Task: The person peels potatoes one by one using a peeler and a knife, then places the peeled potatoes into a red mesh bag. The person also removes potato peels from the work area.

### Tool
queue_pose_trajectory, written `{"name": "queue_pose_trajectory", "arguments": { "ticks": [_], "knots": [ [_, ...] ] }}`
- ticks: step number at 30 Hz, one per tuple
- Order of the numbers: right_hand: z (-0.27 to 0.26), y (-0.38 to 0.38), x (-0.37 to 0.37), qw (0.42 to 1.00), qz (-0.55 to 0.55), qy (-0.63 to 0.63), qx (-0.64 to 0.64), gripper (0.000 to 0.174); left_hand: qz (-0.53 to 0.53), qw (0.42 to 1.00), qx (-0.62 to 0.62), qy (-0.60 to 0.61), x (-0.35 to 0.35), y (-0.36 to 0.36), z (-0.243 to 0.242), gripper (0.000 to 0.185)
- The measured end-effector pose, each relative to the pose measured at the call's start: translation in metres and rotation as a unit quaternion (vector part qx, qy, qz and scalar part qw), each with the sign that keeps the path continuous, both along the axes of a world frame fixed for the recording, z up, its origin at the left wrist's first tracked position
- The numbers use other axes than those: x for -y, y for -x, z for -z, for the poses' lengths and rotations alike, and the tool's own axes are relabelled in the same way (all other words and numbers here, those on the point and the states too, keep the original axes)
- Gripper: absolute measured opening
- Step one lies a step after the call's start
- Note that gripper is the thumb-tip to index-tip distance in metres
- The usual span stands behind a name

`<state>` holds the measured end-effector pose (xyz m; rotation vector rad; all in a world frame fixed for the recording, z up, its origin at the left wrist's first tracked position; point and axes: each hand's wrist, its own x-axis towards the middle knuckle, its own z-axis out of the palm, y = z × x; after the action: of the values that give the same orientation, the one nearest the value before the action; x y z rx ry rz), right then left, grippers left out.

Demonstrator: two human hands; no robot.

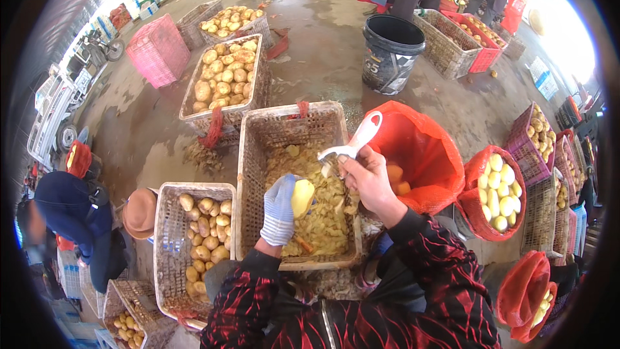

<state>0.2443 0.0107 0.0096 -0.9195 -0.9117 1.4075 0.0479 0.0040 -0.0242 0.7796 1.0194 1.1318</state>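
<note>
My left hand point(279, 211), in a blue-and-white striped glove, grips a peeled yellow potato point(302, 197) above the peelings crate. In my bare right hand point(370, 179) is a white vegetable peeler point(361, 136), its handle pointing up and away from me. A bit of peel seems to cling near the peeler's head, pinched close to my fingers. Below both hands stands a dirty white plastic crate point(246, 155) with a thick layer of potato peelings point(322, 232). Peeler and potato are apart.
An open red mesh sack point(421, 150) with a few peeled potatoes stands right of the crate. Crates of unpeeled potatoes point(206, 232) point(227, 75) sit left and ahead. A black bucket point(393, 58) and a filled sack point(499, 194) are further right. Other people point(82, 218) sit nearby.
</note>
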Motion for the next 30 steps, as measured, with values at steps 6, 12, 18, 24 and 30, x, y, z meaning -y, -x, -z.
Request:
{"name": "queue_pose_trajectory", "arguments": {
  "ticks": [6, 12, 18, 24, 30],
  "knots": [
    [0.008, 0.021, 0.015, 0.995, -0.047, 0.003, 0.086, 0.013, -0.014, 1.0, -0.011, -0.01, -0.002, -0.003, 0.0, 0.026],
    [0.024, 0.001, -0.011, 0.995, 0.085, 0.052, 0.021, 0.011, 0.0, 0.999, 0.031, 0.023, -0.002, -0.001, -0.002, 0.04],
    [0.011, 0.021, 0.024, 0.991, -0.06, -0.043, 0.11, 0.02, 0.0, 0.968, 0.182, 0.173, -0.006, 0.002, 0.001, 0.041],
    [0.018, 0.032, 0.02, 0.982, -0.101, -0.034, 0.155, 0.022, -0.027, 0.979, 0.154, 0.128, -0.009, 0.006, 0.015, 0.038],
    [0.017, 0.01, -0.009, 0.998, 0.044, 0.038, 0.019, 0.013, -0.009, 0.996, 0.067, 0.066, -0.005, 0.003, 0.006, 0.042]
  ]
}}
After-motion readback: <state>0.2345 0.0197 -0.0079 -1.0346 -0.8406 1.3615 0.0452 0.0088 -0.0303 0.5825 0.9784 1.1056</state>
